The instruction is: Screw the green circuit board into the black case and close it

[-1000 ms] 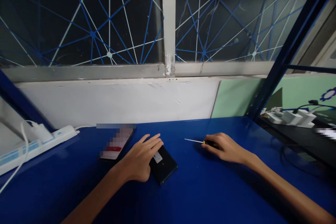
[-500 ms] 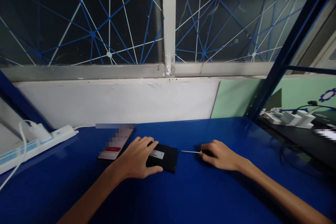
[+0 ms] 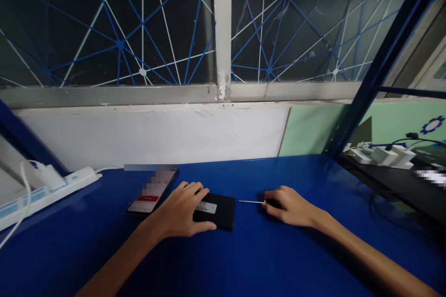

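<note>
Black case (image 3: pixel 225 214) (white-labelled) held by left hand (image 3: pixel 181 209); screwdriver (image 3: pixel 251 202) in right hand (image 3: pixel 291 207).

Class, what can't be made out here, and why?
In the head view:
Handle of the screwdriver: mostly hidden by the right hand.
Left end of the black case: behind the left hand.
Label print: too small.
Tip contact: too small.
Phone screen: partly pixelated.
Power strip: cut by left edge.

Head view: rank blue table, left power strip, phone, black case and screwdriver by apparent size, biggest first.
1. Blue table
2. Left power strip
3. Phone and black case, partly covered: too alike to rank
4. Screwdriver, partly hidden, only a thin line
</note>
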`<state>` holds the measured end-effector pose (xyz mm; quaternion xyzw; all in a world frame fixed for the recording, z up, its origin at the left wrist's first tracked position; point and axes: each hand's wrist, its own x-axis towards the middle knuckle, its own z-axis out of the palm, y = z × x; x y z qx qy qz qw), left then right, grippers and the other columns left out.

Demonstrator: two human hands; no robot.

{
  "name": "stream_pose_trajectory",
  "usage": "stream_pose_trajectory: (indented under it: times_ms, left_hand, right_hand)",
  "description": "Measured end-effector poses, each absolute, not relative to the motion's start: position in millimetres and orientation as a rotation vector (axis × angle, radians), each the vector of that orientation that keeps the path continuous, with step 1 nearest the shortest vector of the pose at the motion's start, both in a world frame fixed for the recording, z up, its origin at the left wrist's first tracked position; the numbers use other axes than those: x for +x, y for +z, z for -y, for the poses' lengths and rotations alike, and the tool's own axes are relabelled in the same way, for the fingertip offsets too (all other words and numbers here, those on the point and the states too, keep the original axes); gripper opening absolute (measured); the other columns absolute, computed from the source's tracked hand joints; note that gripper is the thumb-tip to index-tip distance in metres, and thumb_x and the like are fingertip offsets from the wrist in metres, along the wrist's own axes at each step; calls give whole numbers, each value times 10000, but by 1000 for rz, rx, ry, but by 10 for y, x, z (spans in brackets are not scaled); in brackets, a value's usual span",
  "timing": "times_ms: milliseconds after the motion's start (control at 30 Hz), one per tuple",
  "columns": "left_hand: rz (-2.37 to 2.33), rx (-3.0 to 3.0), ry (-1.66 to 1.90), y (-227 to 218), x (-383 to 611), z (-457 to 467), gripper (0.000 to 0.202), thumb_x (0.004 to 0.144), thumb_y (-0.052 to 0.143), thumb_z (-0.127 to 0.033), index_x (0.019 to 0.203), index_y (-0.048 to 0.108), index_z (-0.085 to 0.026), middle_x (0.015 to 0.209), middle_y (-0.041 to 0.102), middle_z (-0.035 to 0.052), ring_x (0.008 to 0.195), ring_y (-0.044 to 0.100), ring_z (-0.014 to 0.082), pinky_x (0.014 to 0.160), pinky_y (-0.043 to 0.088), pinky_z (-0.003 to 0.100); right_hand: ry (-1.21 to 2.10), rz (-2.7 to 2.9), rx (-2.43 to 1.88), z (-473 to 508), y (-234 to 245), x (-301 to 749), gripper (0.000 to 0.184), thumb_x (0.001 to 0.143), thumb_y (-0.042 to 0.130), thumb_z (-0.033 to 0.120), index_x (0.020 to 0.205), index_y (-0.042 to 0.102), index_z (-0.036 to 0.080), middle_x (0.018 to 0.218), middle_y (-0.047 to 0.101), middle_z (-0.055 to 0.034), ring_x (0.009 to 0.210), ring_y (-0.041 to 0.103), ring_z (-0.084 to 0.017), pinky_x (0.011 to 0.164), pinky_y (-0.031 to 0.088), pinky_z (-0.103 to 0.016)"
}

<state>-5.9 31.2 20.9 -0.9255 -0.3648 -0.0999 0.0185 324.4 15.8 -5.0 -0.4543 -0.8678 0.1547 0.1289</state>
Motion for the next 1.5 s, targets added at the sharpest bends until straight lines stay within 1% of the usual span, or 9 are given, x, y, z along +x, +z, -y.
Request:
stream_pose_trajectory:
  times_ms: [133, 233, 333, 467, 567, 800, 1233, 1333, 1500]
  left_hand:
    - [1166, -2942, -314, 188, -11, -288, 701, 757, 621, -646, 1284, 570, -186, 1162, 613, 141, 999, 580, 319, 842, 458, 448]
    - [1150, -2954, -404, 120, 59, -263, 757, 722, 650, -659, 1293, 556, -170, 1216, 588, 159, 1081, 546, 356, 904, 434, 506]
    - [1136, -2982, -491, 62, 145, -225, 688, 728, 659, -642, 1229, 577, -177, 1157, 608, 136, 1032, 564, 329, 910, 431, 516]
    - [1134, -3013, -511, 46, 228, -163, 639, 742, 674, -594, 1219, 563, -184, 1124, 614, 116, 996, 575, 308, 898, 441, 506]
    - [1107, -3006, -494, 49, 254, -128, 641, 753, 669, -572, 1248, 546, -183, 1150, 613, 125, 1026, 565, 319, 914, 433, 514]
    - [1065, -3033, -515, 63, 292, -79, 651, 744, 661, -608, 1231, 561, -188, 1119, 630, 125, 993, 580, 314, 924, 434, 523]
    - [1090, -3052, -477, 72, 293, -85, 631, 741, 684, -558, 1223, 547, -174, 1110, 622, 131, 992, 572, 318, 922, 425, 534]
    - [1079, -3050, -486, 70, 286, -84, 619, 748, 677, -559, 1223, 546, -184, 1106, 623, 129, 990, 573, 318, 913, 429, 532]
    - [1061, -3053, -500, 78, 288, -80, 602, 750, 677, -559, 1202, 558, -179, 1080, 625, 122, 967, 576, 308, 889, 444, 511]
  right_hand:
    - [475, 2505, -1303, -162, -19, 3271, 277, 913, 507, 355, 715, 590, 180, 553, 499, 33, 473, 372, -95, 499, 246, -251]
    - [525, 2471, -1296, -172, 13, 3289, 314, 895, 560, 428, 715, 622, 178, 558, 525, 28, 484, 399, -98, 496, 253, -247]
    - [586, 2407, -1285, -175, 18, 3284, 334, 872, 595, 478, 743, 656, 175, 590, 557, 20, 507, 425, -101, 497, 271, -239]
    - [666, 2340, -1273, -167, -9, 3250, 441, 935, 482, 497, 672, 610, 167, 546, 500, 32, 476, 383, -93, 482, 272, -236]
    - [664, 2326, -1289, -153, -29, 3219, 488, 994, 363, 407, 630, 581, 166, 553, 528, 17, 489, 429, -100, 519, 305, -244]
    - [523, 2430, -1354, -105, -69, 3164, 432, 984, 359, 330, 623, 542, 180, 565, 536, 15, 510, 448, -114, 558, 314, -259]
    - [588, 2419, -1277, -116, -19, 3234, 337, 917, 522, 510, 798, 553, 197, 587, 520, 45, 509, 429, -100, 521, 278, -240]
    - [566, 2383, -1276, -120, -58, 3222, 296, 857, 621, 478, 852, 495, 210, 578, 468, 74, 497, 397, -96, 508, 257, -237]
    - [502, 2364, -1254, -93, -62, 3181, 263, 846, 628, 423, 846, 461, 220, 605, 482, 69, 516, 400, -100, 523, 266, -241]
